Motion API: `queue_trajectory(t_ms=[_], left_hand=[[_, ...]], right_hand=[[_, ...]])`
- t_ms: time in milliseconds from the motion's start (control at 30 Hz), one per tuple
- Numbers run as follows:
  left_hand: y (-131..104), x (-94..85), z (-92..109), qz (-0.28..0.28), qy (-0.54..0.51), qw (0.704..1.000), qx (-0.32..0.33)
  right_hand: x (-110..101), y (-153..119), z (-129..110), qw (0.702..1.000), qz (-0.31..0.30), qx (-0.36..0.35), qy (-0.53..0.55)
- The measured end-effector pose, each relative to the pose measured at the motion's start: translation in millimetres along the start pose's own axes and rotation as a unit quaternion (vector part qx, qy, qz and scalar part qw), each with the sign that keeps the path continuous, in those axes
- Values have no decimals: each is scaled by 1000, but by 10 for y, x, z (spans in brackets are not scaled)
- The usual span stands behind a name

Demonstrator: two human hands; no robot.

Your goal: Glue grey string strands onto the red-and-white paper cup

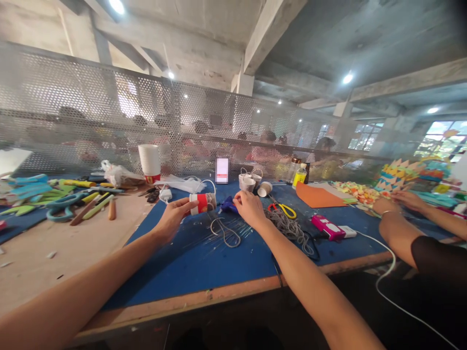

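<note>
A red and white paper cup (199, 204) lies on its side in my left hand (175, 217), whose fingers are closed on its left end. Grey cord (228, 234) trails over the blue mat below it. My right hand (250, 206) is pinched beside a dark blue object (229, 205); whatever is between the fingertips is too small to make out. Just behind my right hand stand cups wrapped in cord (247, 182), with another cup (264, 189) tipped over beside them. A heap of grey cord (290, 224) is to the right.
Orange-handled scissors (286, 210), a pink device (328, 227) with a white cable and orange paper (319, 196) lie to the right. Stacked cups (149, 163) and blue scissors (63, 206) are at left. A phone (222, 170) stands behind. Another person's arms (397, 228) reach in from the right.
</note>
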State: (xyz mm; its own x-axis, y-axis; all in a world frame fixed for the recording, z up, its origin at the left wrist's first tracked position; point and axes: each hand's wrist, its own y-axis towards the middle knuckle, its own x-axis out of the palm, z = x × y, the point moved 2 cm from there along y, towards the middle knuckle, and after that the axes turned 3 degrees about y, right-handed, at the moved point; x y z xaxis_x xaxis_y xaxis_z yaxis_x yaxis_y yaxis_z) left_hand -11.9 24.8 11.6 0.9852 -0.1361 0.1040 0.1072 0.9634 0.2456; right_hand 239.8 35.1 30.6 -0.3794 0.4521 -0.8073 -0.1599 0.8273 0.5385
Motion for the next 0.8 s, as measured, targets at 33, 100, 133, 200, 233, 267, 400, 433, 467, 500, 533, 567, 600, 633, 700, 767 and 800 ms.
queue_trajectory(t_ms=[33,100,133,200,233,267,400,433,467,500,533,567,600,633,700,767,800], left_hand=[[2,-2,-1,5,0,1000,-1],[10,-8,-8,11,1,1000,-3],[14,-10,-11,11,0,1000,-3],[21,-12,-16,9,-2,1000,-1],[22,-12,-15,8,-4,1000,0],[22,-11,-11,9,-4,1000,1],[7,5,20,14,-6,1000,-3],[4,9,27,13,-7,1000,-6],[2,11,32,11,-7,1000,-8],[4,9,35,11,-7,1000,-9],[8,4,36,14,-7,1000,-7],[16,-5,35,20,-6,1000,-4],[26,-17,31,28,-5,1000,-2],[38,-31,25,37,-5,999,0],[58,-56,12,48,-6,999,-1],[69,-73,2,52,-9,999,-3],[70,-78,1,52,-11,999,-3]], right_hand=[[17,-8,25,999,-23,4,-28],[56,-33,49,996,-65,8,-66],[75,-46,51,994,-82,9,-78],[105,-63,45,990,-110,13,-92],[118,-66,42,988,-120,14,-94],[131,-67,38,987,-129,13,-93],[187,-58,41,988,-135,-7,-70],[201,-54,47,989,-131,-10,-66],[212,-46,57,990,-123,-11,-62],[216,-35,70,993,-107,-8,-55],[211,-19,86,996,-81,-3,-42],[195,0,104,999,-44,5,-20],[169,21,122,1000,1,12,12],[136,42,139,997,47,19,50],[64,73,157,984,114,26,131],[2,82,137,972,133,35,192],[-21,74,106,968,126,35,213]])
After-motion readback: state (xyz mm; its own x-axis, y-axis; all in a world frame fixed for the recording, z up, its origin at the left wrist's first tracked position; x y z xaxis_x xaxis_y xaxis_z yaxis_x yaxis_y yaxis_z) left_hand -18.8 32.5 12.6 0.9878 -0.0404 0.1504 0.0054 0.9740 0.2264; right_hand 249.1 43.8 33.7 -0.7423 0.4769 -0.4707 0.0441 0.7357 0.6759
